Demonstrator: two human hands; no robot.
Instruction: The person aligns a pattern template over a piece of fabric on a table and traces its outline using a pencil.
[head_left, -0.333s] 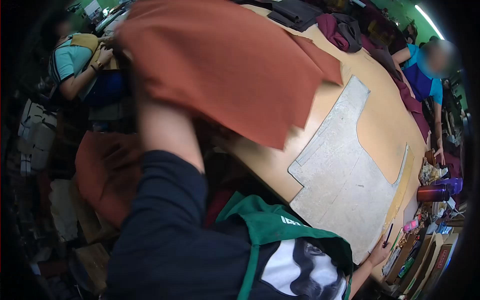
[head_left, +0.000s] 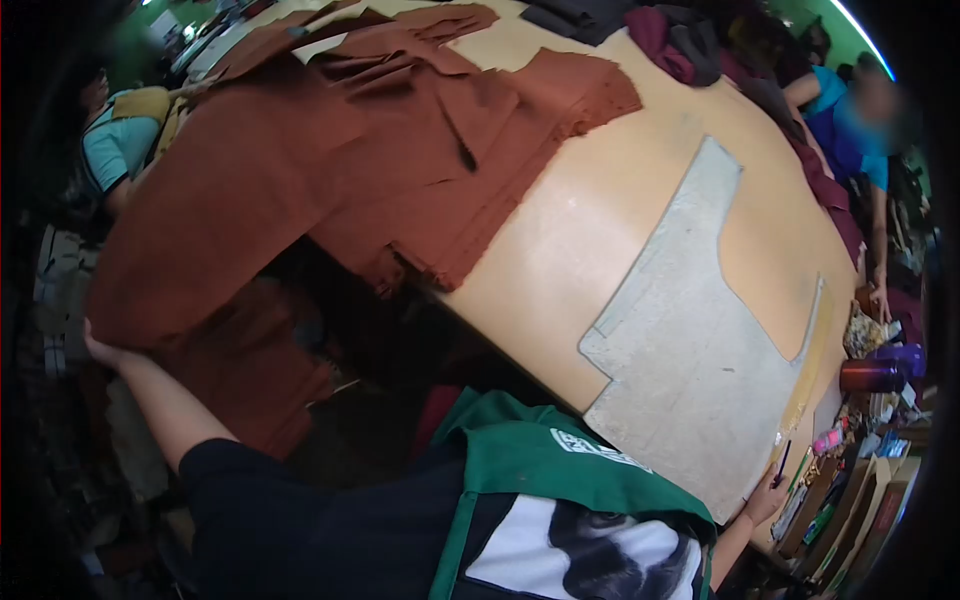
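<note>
At the far left, my left hand (head_left: 108,345) grips the edge of a large rust-brown sheet of material (head_left: 230,190), which stretches up onto the table. More rust-brown pieces (head_left: 440,150) lie there in an uneven stack with ragged edges. My right hand (head_left: 766,496), at the table's lower right edge, is closed around a thin dark pen-like tool (head_left: 783,462). Beside it a large pale grey pattern piece (head_left: 690,360) with a curved cutout lies flat on the table.
The tan table (head_left: 570,230) bears maroon and dark cloth (head_left: 675,45) at its far side. A person in blue (head_left: 850,130) stands at the right, another in light green (head_left: 120,145) at the left. A dark red cylinder (head_left: 870,376) and boxes (head_left: 850,510) line the right edge.
My left hand has swung down and to the left with the rust-brown sheet, uncovering the stack on the table. My right hand has stayed nearly in place with the tool.
</note>
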